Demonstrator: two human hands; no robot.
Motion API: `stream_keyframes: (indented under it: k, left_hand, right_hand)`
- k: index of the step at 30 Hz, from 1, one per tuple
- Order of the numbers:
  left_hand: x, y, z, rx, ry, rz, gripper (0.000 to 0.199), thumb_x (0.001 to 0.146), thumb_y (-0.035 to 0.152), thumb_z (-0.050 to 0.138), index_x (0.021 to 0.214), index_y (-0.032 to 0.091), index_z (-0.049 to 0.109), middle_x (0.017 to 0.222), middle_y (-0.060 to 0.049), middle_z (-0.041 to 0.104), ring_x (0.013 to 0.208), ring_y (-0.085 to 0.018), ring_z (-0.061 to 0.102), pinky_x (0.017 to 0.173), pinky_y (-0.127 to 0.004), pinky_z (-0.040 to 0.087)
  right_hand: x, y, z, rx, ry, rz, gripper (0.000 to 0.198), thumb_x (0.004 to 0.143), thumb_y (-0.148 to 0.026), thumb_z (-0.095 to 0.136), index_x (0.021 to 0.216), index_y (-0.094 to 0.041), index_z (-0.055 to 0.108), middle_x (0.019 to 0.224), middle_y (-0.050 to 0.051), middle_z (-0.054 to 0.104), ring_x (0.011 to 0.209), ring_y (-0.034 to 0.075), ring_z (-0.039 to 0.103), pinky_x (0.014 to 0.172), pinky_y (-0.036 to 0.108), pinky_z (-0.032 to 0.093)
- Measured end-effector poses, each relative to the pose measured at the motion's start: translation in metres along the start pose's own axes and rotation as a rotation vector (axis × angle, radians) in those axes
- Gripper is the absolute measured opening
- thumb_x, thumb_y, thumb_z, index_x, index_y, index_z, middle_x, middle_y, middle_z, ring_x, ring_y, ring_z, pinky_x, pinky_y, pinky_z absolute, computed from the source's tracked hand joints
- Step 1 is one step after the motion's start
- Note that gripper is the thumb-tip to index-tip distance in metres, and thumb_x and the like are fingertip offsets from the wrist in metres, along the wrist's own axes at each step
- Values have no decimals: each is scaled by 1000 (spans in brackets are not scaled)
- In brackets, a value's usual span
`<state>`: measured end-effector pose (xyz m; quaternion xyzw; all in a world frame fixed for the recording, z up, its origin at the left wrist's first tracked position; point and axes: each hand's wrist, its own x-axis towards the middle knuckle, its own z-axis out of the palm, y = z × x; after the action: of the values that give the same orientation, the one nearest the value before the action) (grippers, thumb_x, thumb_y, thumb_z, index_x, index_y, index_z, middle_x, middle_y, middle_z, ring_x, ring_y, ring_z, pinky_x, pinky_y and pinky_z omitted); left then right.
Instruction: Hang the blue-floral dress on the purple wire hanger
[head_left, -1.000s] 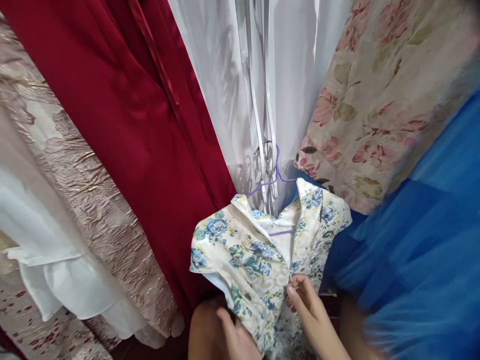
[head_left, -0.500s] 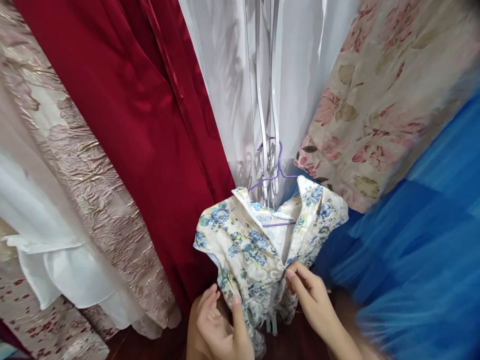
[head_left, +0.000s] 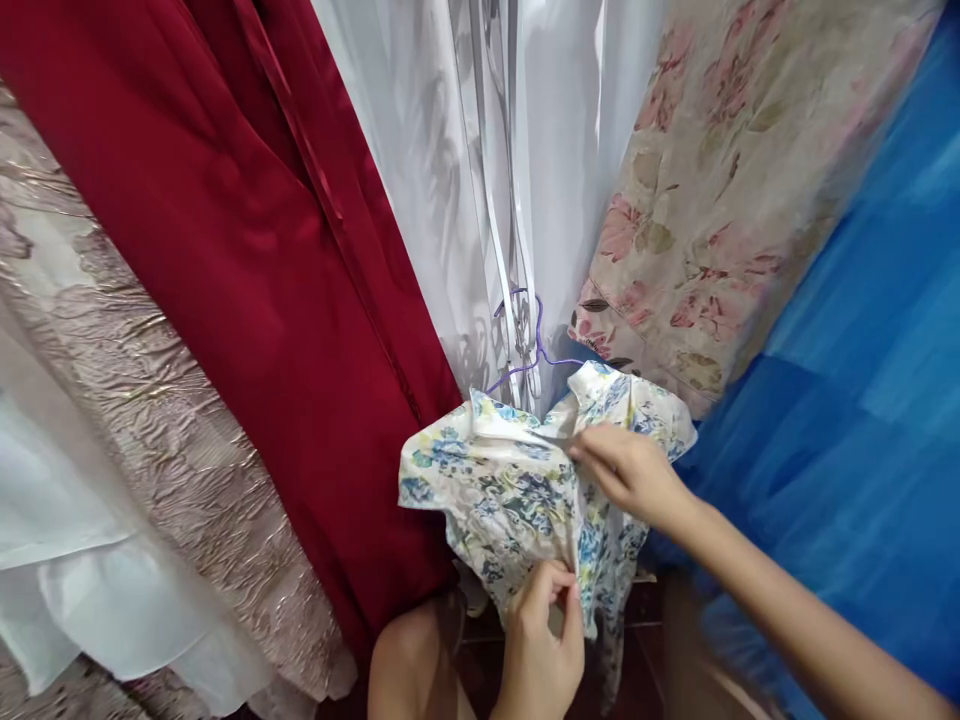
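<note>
A sleeveless-looking white blouse (head_left: 517, 490) with blue and yellow flowers hangs from a purple wire hanger (head_left: 539, 352) in front of me. My right hand (head_left: 626, 470) pinches the blouse's front edge just below the collar. Lower down the same edge, my left hand (head_left: 547, 620) grips the fabric between thumb and fingertips. Between the two hands the front edge runs nearly straight. Part of the neckline is hidden behind my right hand, and the hem is partly covered by my left.
Behind the blouse hang a red satin garment (head_left: 247, 300), a white garment (head_left: 420, 120) with long straps, a beige floral garment (head_left: 690, 250) and a blue tulle garment (head_left: 847, 420). A textured pinkish garment (head_left: 187, 450) hangs on the left. My bare knee (head_left: 412, 650) shows below.
My right hand has moved up the blouse's front edge toward the collar. My left hand has come from the blouse's left side onto the lower front edge and closed on it.
</note>
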<state>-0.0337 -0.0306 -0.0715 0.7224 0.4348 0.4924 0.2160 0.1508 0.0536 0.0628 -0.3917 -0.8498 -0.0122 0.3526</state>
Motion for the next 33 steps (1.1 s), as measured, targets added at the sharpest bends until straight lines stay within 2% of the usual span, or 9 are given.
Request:
stream_keyframes:
  k: [5,9,11,15,17,20,23,27,33]
  left_hand:
    - [3,2,-26,194,-252,19,12,92,11,45,88,20,50,85,-4,60,77,-17,60,67,-27,44]
    - [11,-2,-39,215,-373,11,15,91,7,46,90,20,52,91,-4,60,83,-18,60,71,-27,45]
    - [28,2,-48,163,-284,33,15,94,10,49,99,21,57,95,-3,61,88,-17,60,78,-27,46]
    - [91,34,-72,50,84,185,35,99,20,53,133,26,54,97,-2,63,88,-15,61,85,-27,48]
    - [126,57,-80,67,98,222,39,101,23,51,140,27,51,95,-1,65,83,-14,61,80,-26,48]
    - [160,83,-82,179,21,250,19,101,26,51,109,22,68,92,-2,68,84,-15,62,77,-26,46]
    - [171,93,-78,204,100,280,17,100,27,53,93,19,68,86,-1,68,80,-15,62,75,-25,46]
    - [179,73,-90,98,380,201,18,98,31,57,98,18,68,84,-2,68,78,-15,65,75,-24,49]
    - [182,-11,-139,-320,940,-21,15,85,29,67,89,14,67,78,0,63,73,-11,60,75,-22,49]
  right_hand:
    - [57,-3,-21,-89,198,85,23,100,-31,47,82,-21,58,74,2,61,72,19,55,64,29,32]
    - [65,-19,-14,97,275,272,25,97,-31,51,73,-21,52,63,-3,52,60,15,47,60,28,29]
    - [59,-26,-6,306,294,342,26,94,-29,51,69,-21,49,60,-4,49,58,14,45,58,27,31]
    - [46,-38,9,854,357,436,20,87,-24,55,68,-20,54,52,-6,49,50,12,43,51,24,32]
    - [44,-42,12,1019,368,477,17,84,-23,56,68,-19,58,48,-6,51,45,10,40,47,23,29]
    - [44,-42,17,1115,390,513,14,81,-22,58,69,-18,63,47,-6,54,43,9,37,45,22,26]
    - [42,-34,27,1221,410,567,14,79,-25,60,68,-17,63,46,-6,51,43,7,35,45,21,23]
    - [27,-20,47,1335,386,698,18,77,-30,58,69,-16,65,45,-5,51,41,7,31,44,22,18]
    - [-14,-11,64,1292,300,808,19,79,-32,59,70,-16,64,48,-3,54,46,8,34,47,22,19]
